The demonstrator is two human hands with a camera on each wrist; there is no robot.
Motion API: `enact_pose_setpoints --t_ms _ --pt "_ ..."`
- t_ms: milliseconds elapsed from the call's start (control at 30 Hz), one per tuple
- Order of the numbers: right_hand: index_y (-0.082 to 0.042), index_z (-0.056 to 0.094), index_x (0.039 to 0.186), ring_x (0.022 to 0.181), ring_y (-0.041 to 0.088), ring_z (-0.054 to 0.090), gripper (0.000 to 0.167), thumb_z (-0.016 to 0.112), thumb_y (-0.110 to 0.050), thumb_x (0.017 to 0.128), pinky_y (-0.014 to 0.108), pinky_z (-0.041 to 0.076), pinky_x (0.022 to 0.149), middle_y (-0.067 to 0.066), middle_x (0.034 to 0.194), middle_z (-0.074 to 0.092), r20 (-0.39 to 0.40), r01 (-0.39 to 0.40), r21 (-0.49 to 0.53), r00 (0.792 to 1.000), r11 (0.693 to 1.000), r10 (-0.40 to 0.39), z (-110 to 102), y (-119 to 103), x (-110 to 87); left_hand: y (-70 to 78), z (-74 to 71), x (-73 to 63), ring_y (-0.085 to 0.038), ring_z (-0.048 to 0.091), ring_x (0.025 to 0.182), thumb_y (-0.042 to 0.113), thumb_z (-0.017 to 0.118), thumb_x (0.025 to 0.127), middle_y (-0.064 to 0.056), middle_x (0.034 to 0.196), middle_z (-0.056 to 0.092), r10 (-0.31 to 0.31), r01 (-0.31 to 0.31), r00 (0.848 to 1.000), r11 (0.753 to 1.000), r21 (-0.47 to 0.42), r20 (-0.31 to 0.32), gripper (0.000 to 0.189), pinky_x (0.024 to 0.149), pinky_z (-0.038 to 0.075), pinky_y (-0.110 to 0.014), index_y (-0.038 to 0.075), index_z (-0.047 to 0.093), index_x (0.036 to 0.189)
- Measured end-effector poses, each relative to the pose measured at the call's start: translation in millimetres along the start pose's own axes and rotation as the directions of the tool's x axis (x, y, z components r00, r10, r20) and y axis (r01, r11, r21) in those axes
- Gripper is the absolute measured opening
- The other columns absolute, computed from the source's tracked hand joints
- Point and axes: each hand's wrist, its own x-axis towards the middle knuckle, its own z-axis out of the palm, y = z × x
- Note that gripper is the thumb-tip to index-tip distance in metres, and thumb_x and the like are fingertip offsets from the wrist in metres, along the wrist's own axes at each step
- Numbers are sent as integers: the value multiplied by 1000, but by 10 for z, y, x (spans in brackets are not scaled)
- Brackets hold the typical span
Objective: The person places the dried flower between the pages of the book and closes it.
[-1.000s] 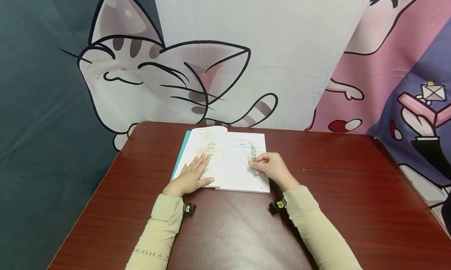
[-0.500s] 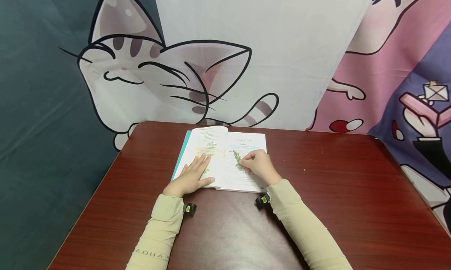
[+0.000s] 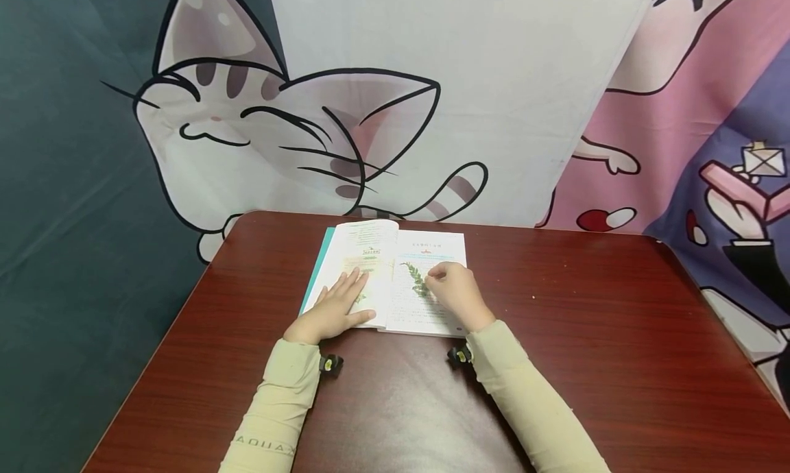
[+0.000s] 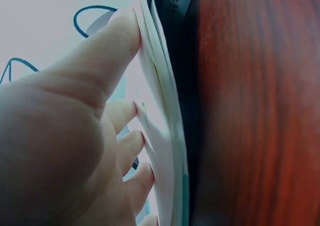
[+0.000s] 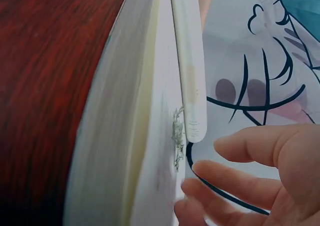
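An open book (image 3: 404, 315) lies on the table. My left hand (image 3: 333, 312) is spread over its left page, holding it down with straight fingers. In the left wrist view the fingertips (image 4: 134, 110) press on the paper. A green leafy sprig (image 3: 416, 280) lies on the right page, tilted to the upper left. My right hand (image 3: 459, 291) is beside the sprig, over the right page. In the right wrist view its thumb (image 5: 245, 143) and fingers are parted, with nothing between them, and the sprig (image 5: 178, 136) rests against the page.
The dark red wooden table (image 3: 586, 336) extends around the book. A teal cover edge (image 3: 317, 271) shows along the book's left side. Behind the table hangs a cloth with cartoon cats (image 3: 278, 151). Both wrists wear small black cameras (image 3: 331, 365).
My right hand has carried the sprig leftward from the right page's outer edge toward its middle and let go of it. The left hand stays in place.
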Motion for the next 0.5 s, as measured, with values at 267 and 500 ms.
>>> enact_pose_setpoints --t_ms 267,500 --pt "1 73 106 79 22 60 21 69 -8 88 42 52 79 16 101 68 5 164 -39 986 986 -164 54 -88 -131 -5 -47 -26 -42 18 152 33 59 102 -20 165 24 32 -30 995 999 24 -99 69 119 18 -63 4 32 158" --pt "6 66 119 88 27 62 39 74 -12 86 43 53 83 18 103 66 88 289 -60 955 955 -284 232 -222 -265 -17 -73 -24 -44 38 143 27 62 101 -23 156 41 24 -17 977 999 34 -214 56 114 32 -57 2 48 149"
